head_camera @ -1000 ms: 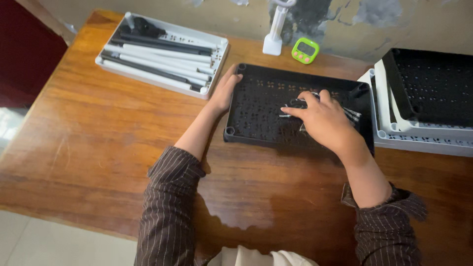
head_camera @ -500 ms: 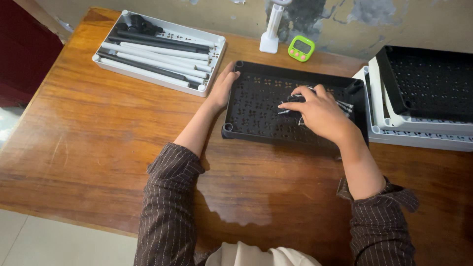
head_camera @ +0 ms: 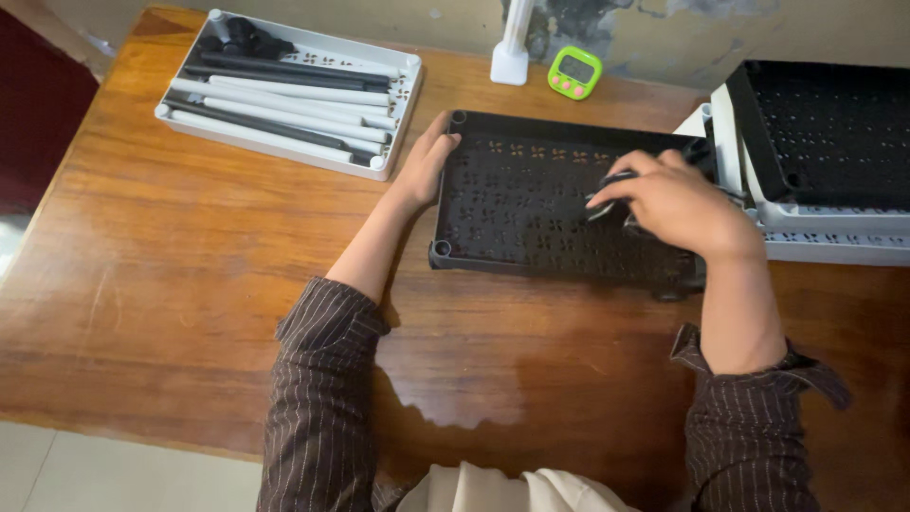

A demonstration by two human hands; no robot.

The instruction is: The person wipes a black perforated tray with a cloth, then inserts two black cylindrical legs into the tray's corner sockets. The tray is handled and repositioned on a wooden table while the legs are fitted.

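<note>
Head view: the right hand (head_camera: 678, 204) has shifted toward the black tray's (head_camera: 531, 204) right edge, fingers gripping small dark parts (head_camera: 607, 194); the left hand (head_camera: 425, 166), fingers open, steadies the tray's left edge.

Wooden table (head_camera: 190, 284), white tray (head_camera: 403, 90), black perforated tray (head_camera: 512, 204), green timer (head_camera: 573, 73), stacked trays (head_camera: 815, 228), perhaps a lamp base (head_camera: 509, 66)

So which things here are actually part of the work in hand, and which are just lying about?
In hand:
- left hand, resting on the left edge of the black perforated tray
- right hand, fingers closed on small black pieces over that tray

Lying about:
- white tray of black and white tubes
- green timer
- stack of black and white trays
- white stand base
</note>
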